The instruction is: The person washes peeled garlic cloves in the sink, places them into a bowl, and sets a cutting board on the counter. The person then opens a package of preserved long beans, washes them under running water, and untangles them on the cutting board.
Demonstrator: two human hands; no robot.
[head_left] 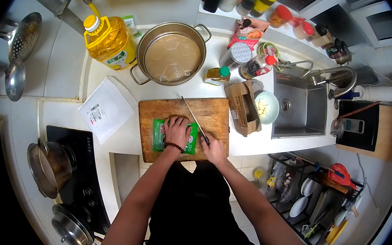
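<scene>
A green plastic food packet (158, 142) lies flat on the wooden cutting board (157, 107). My left hand (176, 132) rests on top of it with the fingers stretched out, and a beaded bracelet circles that wrist. In my right hand (214, 150) is the dark handle of a kitchen knife (194, 114). Its long blade points up and to the left, over the board, beside the packet's right edge. What the packet holds is hidden under its wrapper and my hand.
Behind the board stand a large steel pot (171, 58), an oil jug (111, 43) and a small green-capped bottle (217, 76). To the right are a cardboard box (242, 109), a bowl (272, 112) and the sink (302, 125). A stove (81, 158) lies left.
</scene>
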